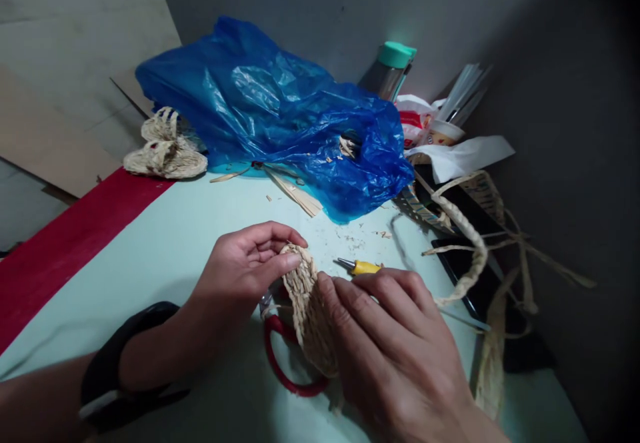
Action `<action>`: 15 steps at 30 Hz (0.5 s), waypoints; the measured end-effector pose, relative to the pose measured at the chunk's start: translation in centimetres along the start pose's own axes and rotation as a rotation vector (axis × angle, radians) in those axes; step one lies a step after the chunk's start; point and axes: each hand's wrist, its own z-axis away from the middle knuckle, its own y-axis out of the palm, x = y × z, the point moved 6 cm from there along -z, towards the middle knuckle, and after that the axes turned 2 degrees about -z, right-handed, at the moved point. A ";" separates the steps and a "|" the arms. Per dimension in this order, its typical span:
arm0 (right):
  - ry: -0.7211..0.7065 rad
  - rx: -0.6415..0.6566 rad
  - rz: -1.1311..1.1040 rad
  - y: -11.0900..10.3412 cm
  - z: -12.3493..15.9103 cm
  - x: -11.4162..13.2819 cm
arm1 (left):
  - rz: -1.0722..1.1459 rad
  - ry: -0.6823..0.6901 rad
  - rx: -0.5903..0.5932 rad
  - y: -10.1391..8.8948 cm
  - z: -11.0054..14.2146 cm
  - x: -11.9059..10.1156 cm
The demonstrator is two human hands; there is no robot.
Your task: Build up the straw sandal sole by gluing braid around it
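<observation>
Between my hands is a small woven straw sole (311,316), tan and oblong, tilted over the pale table. My left hand (250,263) pinches its far end between thumb and fingers. Along the sole's right edge, my right hand (400,343) presses its closed fingertips; whether they also grip a strand is hidden. Red-handled scissors (280,363) lie beneath the sole, partly covered by it. Just beyond my right fingers rests a yellow-handled tool (365,267) with a pointed metal tip.
A crumpled blue plastic bag (280,116) spreads across the back. Finished woven straw slippers (167,153) sit at the far left. On the right are a braided straw cord (465,230), loose dry strips (493,363), a dark phone-like slab (455,270) and a green-lidded bottle (395,63).
</observation>
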 end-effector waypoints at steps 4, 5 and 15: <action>0.075 -0.035 -0.018 0.3 -0.4 0.1 | 0.005 -0.009 -0.004 0.1 -0.1 0.1; 0.104 -0.027 -0.011 0.5 -0.4 0.1 | 0.002 -0.012 -0.008 0.1 -0.1 0.1; 0.310 -0.059 0.157 2.3 -0.6 0.3 | 0.005 0.062 -0.005 0.4 0.0 0.3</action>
